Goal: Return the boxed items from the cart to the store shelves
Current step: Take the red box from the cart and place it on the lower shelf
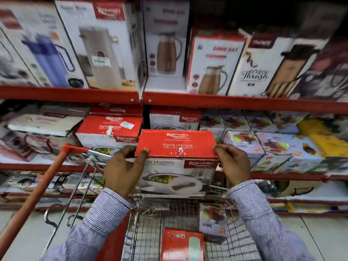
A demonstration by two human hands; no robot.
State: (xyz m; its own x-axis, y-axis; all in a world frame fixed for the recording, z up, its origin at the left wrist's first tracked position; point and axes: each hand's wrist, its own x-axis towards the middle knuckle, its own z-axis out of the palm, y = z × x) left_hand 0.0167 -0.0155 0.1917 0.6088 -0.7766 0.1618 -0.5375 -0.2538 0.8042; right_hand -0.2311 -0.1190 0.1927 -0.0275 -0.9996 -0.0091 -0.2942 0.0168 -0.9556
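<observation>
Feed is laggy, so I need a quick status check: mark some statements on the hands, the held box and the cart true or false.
1. Both the left hand and right hand grip the red Rishabh casserole box. True.
2. The box rests on the floor. False: it is held up over the cart.
3. The cart is empty. False: a Juicer box and a red box lie inside.
4. Matching Rishabh boxes sit on the middle shelf. True.
</observation>
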